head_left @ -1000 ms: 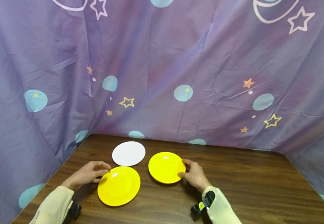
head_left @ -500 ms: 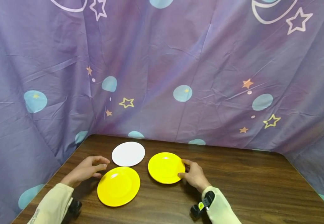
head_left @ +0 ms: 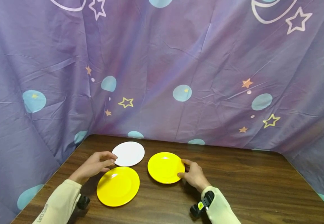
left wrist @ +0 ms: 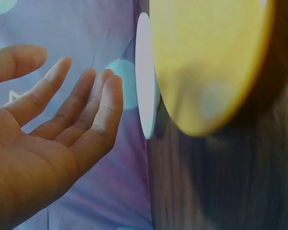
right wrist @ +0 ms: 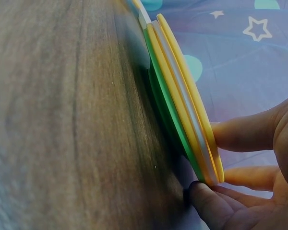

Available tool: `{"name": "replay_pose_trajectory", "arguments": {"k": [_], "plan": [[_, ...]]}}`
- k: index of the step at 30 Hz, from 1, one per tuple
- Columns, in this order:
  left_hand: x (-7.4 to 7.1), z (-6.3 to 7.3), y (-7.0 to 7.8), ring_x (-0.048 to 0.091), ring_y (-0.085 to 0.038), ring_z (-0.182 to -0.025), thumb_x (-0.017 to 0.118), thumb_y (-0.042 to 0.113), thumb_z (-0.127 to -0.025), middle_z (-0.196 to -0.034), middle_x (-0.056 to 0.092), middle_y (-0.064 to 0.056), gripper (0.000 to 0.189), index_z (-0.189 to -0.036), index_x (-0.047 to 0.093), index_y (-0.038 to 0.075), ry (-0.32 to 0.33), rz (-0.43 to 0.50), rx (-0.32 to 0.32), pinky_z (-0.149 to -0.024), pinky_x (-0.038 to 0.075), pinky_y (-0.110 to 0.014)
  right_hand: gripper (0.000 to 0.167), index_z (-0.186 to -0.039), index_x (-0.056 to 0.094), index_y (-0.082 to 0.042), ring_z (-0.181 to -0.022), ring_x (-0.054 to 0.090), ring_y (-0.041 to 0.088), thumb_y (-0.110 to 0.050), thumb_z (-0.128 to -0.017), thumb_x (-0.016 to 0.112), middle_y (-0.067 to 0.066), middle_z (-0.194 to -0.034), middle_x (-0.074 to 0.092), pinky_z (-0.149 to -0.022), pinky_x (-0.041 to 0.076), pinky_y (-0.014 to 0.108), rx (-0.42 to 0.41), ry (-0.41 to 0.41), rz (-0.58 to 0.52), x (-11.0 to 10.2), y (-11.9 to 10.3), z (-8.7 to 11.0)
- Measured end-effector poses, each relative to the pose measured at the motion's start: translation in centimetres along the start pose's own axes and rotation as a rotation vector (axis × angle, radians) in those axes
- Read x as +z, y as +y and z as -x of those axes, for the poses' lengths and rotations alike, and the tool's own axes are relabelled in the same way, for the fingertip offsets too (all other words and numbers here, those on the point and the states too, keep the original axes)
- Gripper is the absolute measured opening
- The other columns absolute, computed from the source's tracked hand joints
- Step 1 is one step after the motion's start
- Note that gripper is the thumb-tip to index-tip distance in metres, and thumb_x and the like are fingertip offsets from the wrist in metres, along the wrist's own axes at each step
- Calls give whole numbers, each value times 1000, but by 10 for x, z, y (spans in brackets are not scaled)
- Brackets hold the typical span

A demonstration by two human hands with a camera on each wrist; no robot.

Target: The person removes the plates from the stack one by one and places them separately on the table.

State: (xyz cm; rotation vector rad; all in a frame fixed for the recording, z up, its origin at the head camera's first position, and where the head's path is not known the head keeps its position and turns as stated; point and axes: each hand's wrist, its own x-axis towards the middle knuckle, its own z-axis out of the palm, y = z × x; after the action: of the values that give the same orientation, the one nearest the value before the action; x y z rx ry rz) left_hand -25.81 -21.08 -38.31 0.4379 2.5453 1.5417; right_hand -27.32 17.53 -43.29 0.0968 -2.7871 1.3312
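Note:
Near the white plate (head_left: 129, 154), my left hand (head_left: 92, 165) hovers with fingers spread and slightly bent. The left wrist view shows this hand (left wrist: 62, 124) holding nothing, apart from the plates. A yellow plate (head_left: 118, 186) lies just in front of it on the table. At the right, my right hand (head_left: 194, 175) grips the rim of a stack of plates (head_left: 166, 168) with a yellow one on top. In the right wrist view, the stack (right wrist: 182, 100) shows yellow, white, yellow and green edges, with fingers and thumb around its side.
The brown wood-grain table (head_left: 248, 186) extends to the right of the plates. A purple curtain (head_left: 162, 62) with stars and moons hangs behind the table and along its sides. Each wrist bears a black camera mount (head_left: 202, 205).
My left hand first drew back from the left yellow plate's rim, then moved right and forward to the white plate's near-left edge. The right hand and the plates have stayed put.

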Motion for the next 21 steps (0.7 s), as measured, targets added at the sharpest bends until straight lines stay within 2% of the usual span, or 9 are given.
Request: {"name": "replay_pose_trajectory", "arguments": {"k": [7, 14, 21], "plan": [[14, -13, 9, 65, -33, -110, 58, 12, -99, -127, 60, -32, 34, -124, 60, -11, -1, 9, 23, -90, 59, -45, 65, -138, 55, 3, -124, 61, 38, -3, -78, 79, 27, -140, 58, -102, 51, 50, 7, -11, 5, -1, -1, 0], [24, -25, 19, 65, -33, -110, 57, 12, -100, -129, 58, -33, 35, -125, 59, -12, -39, 53, 47, -92, 59, -46, 66, -139, 55, 4, -123, 62, 38, -2, -78, 79, 28, -141, 57, -101, 53, 47, 4, -2, -12, -1, -1, 1], [37, -34, 26, 67, -31, -107, 56, 12, -100, -126, 59, -33, 34, -124, 59, -12, -88, 50, 81, -90, 59, -47, 65, -139, 55, 3, -119, 63, 34, -2, -78, 78, 27, -141, 57, -97, 55, 45, 17, -3, -9, -1, -2, 1]]}}
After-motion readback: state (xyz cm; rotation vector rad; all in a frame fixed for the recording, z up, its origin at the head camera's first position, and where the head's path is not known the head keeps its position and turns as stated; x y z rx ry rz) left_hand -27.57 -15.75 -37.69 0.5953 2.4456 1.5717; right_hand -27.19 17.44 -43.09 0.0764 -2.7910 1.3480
